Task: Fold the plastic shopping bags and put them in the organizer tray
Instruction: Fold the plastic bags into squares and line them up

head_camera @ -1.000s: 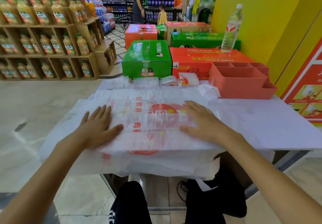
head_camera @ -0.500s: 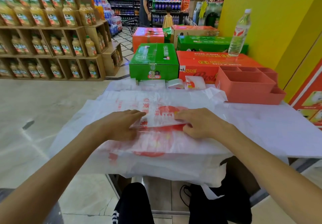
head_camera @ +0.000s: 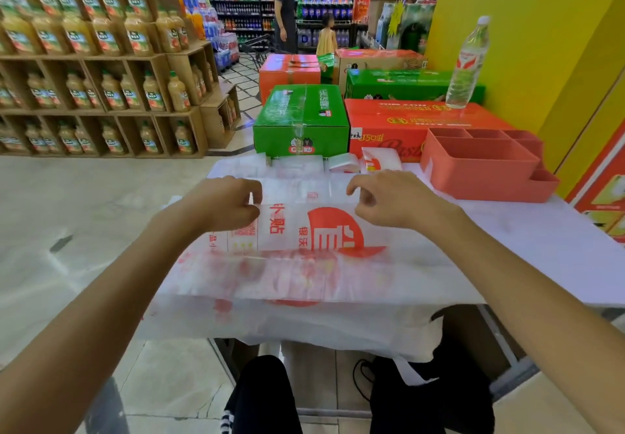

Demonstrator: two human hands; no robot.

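Observation:
A white plastic shopping bag [head_camera: 304,230] with red print lies across a stack of similar bags on the white table [head_camera: 541,241]. My left hand [head_camera: 223,202] pinches the bag's folded edge at its left end, and my right hand [head_camera: 389,198] pinches the same edge at its right end. The edge is lifted and carried away from me. A salmon-coloured organizer tray [head_camera: 483,170] with several compartments stands at the table's far right, with nothing visible in it. Small folded bags [head_camera: 378,159] lie at the table's far edge, left of the tray.
Green [head_camera: 301,119] and orange [head_camera: 419,122] cartons stand behind the table, with a water bottle [head_camera: 466,65] on the orange one. Shelves of juice bottles [head_camera: 101,61] fill the left. A person and a child stand far back. Loose bags hang over the near table edge.
Both hands went from pressing flat on the bag to pinching its near portion, then lifted it and carried it away from me, folding it over.

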